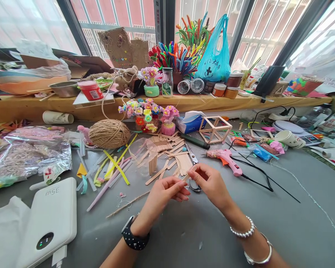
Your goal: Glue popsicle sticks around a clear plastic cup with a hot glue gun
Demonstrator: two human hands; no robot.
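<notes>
Between my two hands is a short wooden craft stick (pixel 186 178), held above the grey table. My left hand (pixel 170 189) pinches its lower end, and my right hand (pixel 208 182) grips the upper end between thumb and fingers. Scissors (pixel 192 153) lie just beyond, their handles partly hidden behind my right hand. A pile of craft sticks (pixel 159 143) spreads behind my hands, some standing in a clear plastic cup (pixel 139 156). Right of the pile rests a pink glue gun (pixel 228 159). A cube frame made of sticks (pixel 215 128) stands farther back.
A white power bank (pixel 54 219) lies at the left front. Glue sticks and yellow pipe cleaners (pixel 118 163) are scattered near a ball of twine (pixel 109 133). The glue gun's black cord (pixel 264 175) loops on the right. A cluttered shelf (pixel 145 108) runs along the window.
</notes>
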